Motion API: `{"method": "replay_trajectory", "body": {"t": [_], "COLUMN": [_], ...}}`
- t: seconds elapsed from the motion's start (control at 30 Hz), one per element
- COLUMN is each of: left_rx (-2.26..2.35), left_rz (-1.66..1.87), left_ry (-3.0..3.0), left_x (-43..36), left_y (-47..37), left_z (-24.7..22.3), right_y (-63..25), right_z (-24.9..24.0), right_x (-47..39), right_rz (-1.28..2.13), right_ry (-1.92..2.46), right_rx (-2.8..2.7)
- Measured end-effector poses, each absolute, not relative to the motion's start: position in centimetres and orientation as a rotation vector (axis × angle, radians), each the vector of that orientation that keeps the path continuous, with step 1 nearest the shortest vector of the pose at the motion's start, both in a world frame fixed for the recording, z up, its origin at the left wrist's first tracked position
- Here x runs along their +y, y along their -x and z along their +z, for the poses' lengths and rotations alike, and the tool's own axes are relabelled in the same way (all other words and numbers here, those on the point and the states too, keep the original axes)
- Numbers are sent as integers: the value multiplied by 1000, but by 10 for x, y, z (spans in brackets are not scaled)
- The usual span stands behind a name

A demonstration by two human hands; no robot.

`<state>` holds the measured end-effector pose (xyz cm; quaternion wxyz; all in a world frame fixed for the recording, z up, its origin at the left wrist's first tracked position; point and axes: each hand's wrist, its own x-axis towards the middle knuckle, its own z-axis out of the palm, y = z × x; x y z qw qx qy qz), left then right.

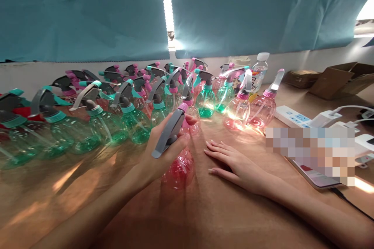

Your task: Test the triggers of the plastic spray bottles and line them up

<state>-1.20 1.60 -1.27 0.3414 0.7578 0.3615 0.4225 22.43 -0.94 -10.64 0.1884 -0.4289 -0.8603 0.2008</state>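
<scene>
My left hand (pixel 165 144) is wrapped round the neck of a pink spray bottle (pixel 179 169), which stands on the brown table. Its grey and pink spray head (pixel 169 132) rises above my fingers. To the right, my right hand (pixel 228 159) lies flat on the table with its fingers spread and nothing in it. Several green spray bottles (pixel 136 124) stand in a row at the left, close to my left hand. Beyond my right hand are two pink spray bottles (pixel 236 111), side by side. More green and pink bottles crowd the back.
A phone (pixel 312 177) with a cable lies at the right, partly blurred out. Behind it is a white power strip (pixel 292 116) with plugs. A cardboard box (pixel 336 81) and a clear drink bottle (pixel 260 70) stand at the back. Blue cloth (pixel 87 15) hangs behind.
</scene>
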Motion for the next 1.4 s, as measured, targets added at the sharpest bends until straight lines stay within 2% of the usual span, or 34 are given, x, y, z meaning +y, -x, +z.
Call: {"method": "replay_trajectory", "body": {"t": [1.4], "left_rx": [982], "left_rz": [1147], "left_ry": [-2008], "left_x": [14], "left_y": [10], "left_z": [-14], "right_y": [-225], "right_z": [-108], "right_x": [-9], "right_rz": [501], "right_ry": [1206], "right_rx": [-2436]}}
